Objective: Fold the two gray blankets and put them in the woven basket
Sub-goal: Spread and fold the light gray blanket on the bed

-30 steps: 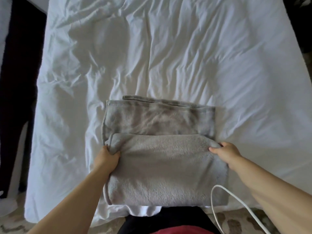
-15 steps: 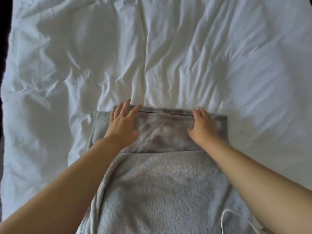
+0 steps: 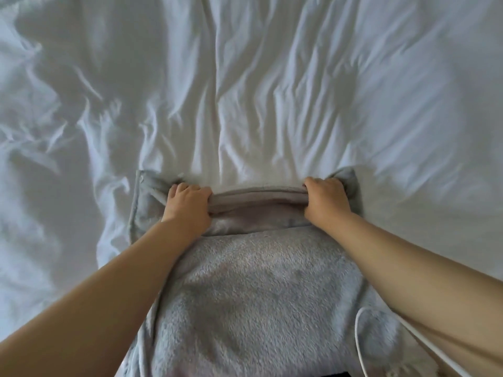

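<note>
Gray blanket point(image 3: 253, 295) lay on the bed point(image 3: 245, 91), near the person's edge of it, on a rumpled white sheet. It was partly folded: a fluffy upper layer covered the near part, and a smoother gray strip showed beyond it.

Left hand point(image 3: 187, 205) – fingers curled over the far edge point(image 3: 255, 195) of that strip, gripping the stacked layers. Right hand point(image 3: 325, 198) – the same hold, further along the same edge. The edge was bunched and lifted slightly between them, and the corners outside each hand stuck up loose.

A thin white cable point(image 3: 357, 338) looped over the near right part of the blanket.

Progress, as judged: folding was under way, not finished. The hold on the far edge suggested another fold toward the person was about to be made. I could not tell whether the gray pile was one blanket or both, since the two textures could be two faces of a single piece. No woven basket was in view, so nothing had been put away as far as could be seen. Left to do: finish the fold, deal with any second blanket, and carry them to the basket.
</note>
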`<act>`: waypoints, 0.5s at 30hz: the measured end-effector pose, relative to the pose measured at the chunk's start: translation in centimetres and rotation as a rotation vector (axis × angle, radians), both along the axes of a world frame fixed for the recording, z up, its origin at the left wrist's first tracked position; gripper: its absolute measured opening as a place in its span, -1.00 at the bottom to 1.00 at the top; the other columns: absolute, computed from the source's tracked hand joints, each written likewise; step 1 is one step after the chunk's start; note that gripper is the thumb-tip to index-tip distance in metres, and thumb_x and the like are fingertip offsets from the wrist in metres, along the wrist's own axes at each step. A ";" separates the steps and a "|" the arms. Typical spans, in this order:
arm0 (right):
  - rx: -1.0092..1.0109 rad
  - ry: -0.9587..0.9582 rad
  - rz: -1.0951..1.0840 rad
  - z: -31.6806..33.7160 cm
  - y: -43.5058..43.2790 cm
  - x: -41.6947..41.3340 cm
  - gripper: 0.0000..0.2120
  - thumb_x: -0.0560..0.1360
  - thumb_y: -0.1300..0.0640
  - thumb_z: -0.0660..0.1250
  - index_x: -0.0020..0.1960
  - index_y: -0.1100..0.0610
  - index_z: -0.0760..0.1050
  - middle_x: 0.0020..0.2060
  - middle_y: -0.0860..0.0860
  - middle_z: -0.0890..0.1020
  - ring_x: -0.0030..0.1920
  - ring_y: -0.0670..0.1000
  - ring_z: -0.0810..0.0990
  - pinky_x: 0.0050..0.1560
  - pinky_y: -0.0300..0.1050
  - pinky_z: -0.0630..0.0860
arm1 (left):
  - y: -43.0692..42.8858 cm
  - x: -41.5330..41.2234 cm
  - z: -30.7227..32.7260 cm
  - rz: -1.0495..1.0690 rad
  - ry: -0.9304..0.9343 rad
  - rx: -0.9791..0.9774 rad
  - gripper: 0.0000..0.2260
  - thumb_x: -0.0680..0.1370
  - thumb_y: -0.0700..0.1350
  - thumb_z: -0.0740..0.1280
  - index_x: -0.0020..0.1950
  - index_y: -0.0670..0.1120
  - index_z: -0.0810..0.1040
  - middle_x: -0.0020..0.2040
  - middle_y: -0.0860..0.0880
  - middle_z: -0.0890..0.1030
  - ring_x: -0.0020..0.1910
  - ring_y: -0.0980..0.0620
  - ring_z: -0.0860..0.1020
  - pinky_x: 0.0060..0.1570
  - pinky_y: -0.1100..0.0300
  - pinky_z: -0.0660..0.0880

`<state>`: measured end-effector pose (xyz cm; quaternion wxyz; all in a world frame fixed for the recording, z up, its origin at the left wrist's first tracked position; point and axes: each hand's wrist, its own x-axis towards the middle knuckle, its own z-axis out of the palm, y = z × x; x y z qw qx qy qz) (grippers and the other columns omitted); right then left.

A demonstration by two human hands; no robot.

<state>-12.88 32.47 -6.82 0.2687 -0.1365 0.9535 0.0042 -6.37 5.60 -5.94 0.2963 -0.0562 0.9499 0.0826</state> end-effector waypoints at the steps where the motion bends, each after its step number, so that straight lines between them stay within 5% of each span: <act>1: 0.039 0.010 0.033 0.9 0.4 0.1 -0.69 0.35 0.22 0.35 0.08 0.11 0.45 -0.03 0.06 0.61 0.03 0.14 0.54 0.15 0.02 0.31 | -0.1 0.4 1.0 -0.039 0.018 -0.020 -0.79 0.47 -0.02 0.31 0.08 -0.03 0.52 0.09 -0.04 0.56 0.22 -0.12 0.41 0.31 0.02 0.26; 8: 0.077 0.048 0.200 8.0 2.5 1.7 -0.88 0.36 0.18 0.29 -0.25 0.03 0.37 -0.41 -0.10 0.38 -0.24 0.05 0.45 0.11 -0.03 0.24 | -0.4 5.6 7.8 0.002 -0.081 -0.235 -0.79 0.53 -0.04 0.23 0.13 -0.05 0.44 0.03 -0.03 0.54 0.00 -0.09 0.59 -0.08 0.06 0.51; 12: -0.101 -0.046 0.113 11.3 4.0 4.3 -0.86 0.43 0.26 0.23 -0.18 0.04 0.32 -0.27 -0.07 0.38 -0.20 0.08 0.42 -0.20 -0.08 0.28 | 0.0 9.6 10.5 0.003 -0.124 -0.332 -0.71 0.53 -0.11 0.17 0.24 -0.02 0.45 0.03 0.00 0.61 0.04 -0.04 0.60 0.03 0.12 0.52; 15: -0.157 -0.086 0.087 12.2 5.8 7.7 -0.80 0.45 0.27 0.22 0.02 0.04 0.40 -0.06 -0.03 0.45 -0.08 0.13 0.51 -0.19 -0.06 0.40 | 0.9 12.6 11.6 0.030 -0.122 -0.295 -0.54 0.54 -0.13 0.18 0.45 -0.02 0.23 0.19 -0.02 0.56 0.18 -0.06 0.56 0.17 0.08 0.47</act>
